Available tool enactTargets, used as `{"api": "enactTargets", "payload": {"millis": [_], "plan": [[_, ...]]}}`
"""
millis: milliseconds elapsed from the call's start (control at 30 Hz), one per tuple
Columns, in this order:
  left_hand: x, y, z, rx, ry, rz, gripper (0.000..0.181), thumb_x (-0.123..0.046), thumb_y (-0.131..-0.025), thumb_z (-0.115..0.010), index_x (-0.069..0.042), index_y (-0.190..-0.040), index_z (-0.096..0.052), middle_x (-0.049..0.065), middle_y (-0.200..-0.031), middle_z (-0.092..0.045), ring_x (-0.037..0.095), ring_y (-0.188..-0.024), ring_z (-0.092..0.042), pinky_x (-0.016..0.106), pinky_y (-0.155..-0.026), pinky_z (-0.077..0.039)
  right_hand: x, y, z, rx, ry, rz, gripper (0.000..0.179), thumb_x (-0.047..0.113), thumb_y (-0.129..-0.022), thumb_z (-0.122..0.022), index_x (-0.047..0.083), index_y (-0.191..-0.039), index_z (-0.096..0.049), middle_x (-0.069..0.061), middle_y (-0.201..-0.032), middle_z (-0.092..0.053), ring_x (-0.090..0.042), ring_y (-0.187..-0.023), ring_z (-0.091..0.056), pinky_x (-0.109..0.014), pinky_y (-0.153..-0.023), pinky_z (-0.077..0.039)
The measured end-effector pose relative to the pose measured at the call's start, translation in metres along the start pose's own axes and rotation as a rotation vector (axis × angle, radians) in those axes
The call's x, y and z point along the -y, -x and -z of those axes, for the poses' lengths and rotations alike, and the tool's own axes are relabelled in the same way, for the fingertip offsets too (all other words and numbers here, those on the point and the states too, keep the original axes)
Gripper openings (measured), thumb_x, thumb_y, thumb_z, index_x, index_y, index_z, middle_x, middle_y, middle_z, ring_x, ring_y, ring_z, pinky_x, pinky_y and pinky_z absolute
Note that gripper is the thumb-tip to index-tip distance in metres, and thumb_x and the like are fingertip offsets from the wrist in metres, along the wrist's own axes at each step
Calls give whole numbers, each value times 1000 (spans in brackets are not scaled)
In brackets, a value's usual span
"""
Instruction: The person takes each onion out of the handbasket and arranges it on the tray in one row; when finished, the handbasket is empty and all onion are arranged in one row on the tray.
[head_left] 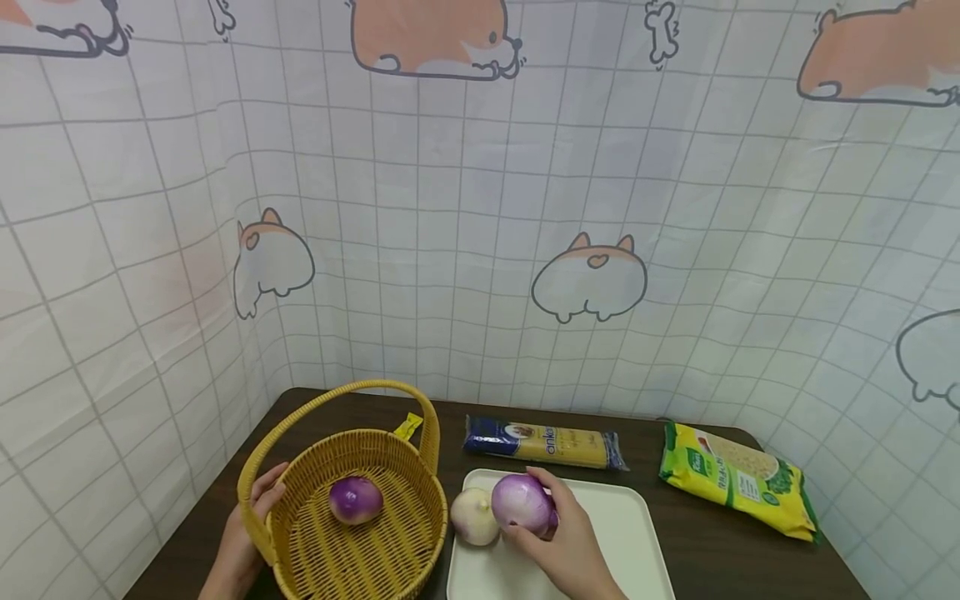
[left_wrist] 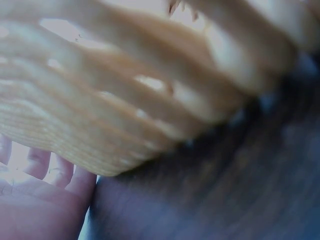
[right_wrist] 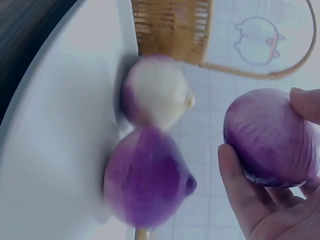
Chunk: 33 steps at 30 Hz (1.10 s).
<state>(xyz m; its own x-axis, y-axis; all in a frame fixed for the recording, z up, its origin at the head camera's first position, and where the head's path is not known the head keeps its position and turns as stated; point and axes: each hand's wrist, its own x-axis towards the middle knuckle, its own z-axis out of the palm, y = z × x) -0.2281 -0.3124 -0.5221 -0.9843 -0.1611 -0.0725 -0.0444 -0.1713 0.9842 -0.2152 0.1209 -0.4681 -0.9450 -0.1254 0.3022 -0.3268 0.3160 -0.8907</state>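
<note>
My right hand (head_left: pixel 558 542) holds a purple onion (head_left: pixel 522 504) between thumb and fingers, raised over a white tray (head_left: pixel 618 533). In the right wrist view the held onion (right_wrist: pixel 272 135) is apart from two others on the tray: a white-and-purple onion (right_wrist: pixel 155 90) and a deep purple onion (right_wrist: pixel 147 177). From the head, the pale onion (head_left: pixel 474 517) sits at the tray's left side. My left hand (head_left: pixel 247 525) rests against the outer left side of a yellow woven basket (head_left: pixel 360 558), fingers extended along its wall. One purple onion (head_left: pixel 356 501) lies inside the basket.
Behind the tray lies a blue-and-yellow pasta packet (head_left: pixel 543 443). A yellow-green food bag (head_left: pixel 738 479) is at the right of the dark table (head_left: pixel 712 550). The basket's tall handle (head_left: pixel 337 392) arches up; a small yellow wrapper (head_left: pixel 408 426) lies behind it. A patterned curtain hangs behind.
</note>
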Motion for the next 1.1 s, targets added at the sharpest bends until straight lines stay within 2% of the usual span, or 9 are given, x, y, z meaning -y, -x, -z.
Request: {"api": "enactTargets", "payload": {"millis": [233,467,700,933,1100], "plan": [[3,0,1,-10,0,-3,61,-37,-103,-49,-9,-152,-27,-15,-121,-53,5,-108,-58,23,-88,-51,-9,1,16,-54,117,-38,70,20,-71,-89,18,-132,-55,-4,-129,-55,-25,-110,-58,-28,-79,-53],[6,-3,2,-24,-7,-1,61,-38,-103,-50,-10,-152,-28,-17,-121,-52,3,-109,-57,21,-89,-49,-18,4,32,-122,96,-121,69,19,-73,-88,16,-133,-54,-11,-130,-53,-30,-106,-59,-27,-68,-56],[5,-2,2,-30,-11,-14,60,-36,-103,-50,-9,-152,-29,-18,-119,-56,4,-108,-58,21,-88,-50,-31,4,47,-197,187,-136,70,21,-75,-86,12,-135,-52,-17,-131,-51,-35,-110,-58,-27,-67,-56],[5,-1,2,-28,-8,-6,61,-36,-103,-50,-9,-152,-28,-18,-119,-56,5,-108,-58,21,-87,-50,-42,6,58,-190,231,-147,70,20,-76,-85,13,-137,-51,-17,-133,-48,-34,-109,-57,-25,-67,-54],[6,-2,3,-20,-10,-15,60,-36,-103,-49,-9,-152,-28,-17,-121,-55,4,-109,-58,21,-89,-49,-51,7,64,-174,257,-133,70,14,-75,-85,14,-137,-52,-14,-132,-49,-29,-104,-56,-24,-65,-52]]}}
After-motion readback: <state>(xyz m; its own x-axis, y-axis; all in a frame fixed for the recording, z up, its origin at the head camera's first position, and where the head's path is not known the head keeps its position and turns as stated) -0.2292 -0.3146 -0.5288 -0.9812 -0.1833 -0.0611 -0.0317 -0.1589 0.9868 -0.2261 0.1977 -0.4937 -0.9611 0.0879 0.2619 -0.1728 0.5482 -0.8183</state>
